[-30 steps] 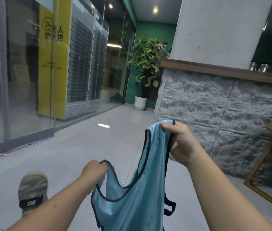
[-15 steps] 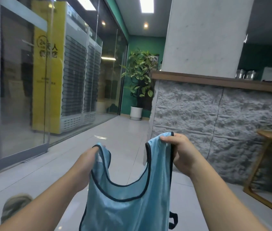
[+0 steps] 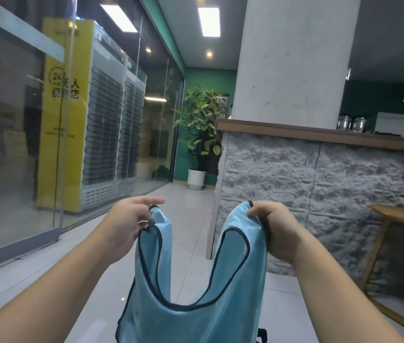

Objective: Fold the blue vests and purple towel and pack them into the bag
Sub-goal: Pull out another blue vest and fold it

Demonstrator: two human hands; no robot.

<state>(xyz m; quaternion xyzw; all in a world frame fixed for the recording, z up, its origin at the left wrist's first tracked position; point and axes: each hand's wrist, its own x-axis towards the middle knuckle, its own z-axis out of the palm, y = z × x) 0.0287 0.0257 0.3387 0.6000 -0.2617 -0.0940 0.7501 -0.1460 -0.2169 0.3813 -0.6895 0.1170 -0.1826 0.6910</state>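
While 2 hands (image 3: 273, 227) pinch its straps, shiny mesh vest (image 3: 196, 315) hangs.

Dim room, lit from overhead.
Ceiling panels (image 3: 208, 22) glared white at upper centre; glass wall (image 3: 22, 134) reflected them; edges bowed, picture slightly soft.

Potted plant (image 3: 199, 129), stone counter (image 3: 319, 184), fridges (image 3: 107, 120).

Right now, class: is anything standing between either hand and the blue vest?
Nothing visible does. The left hand pinches one shoulder strap and the right hand grips the other, so both already hold the vest. The bag is out of view.
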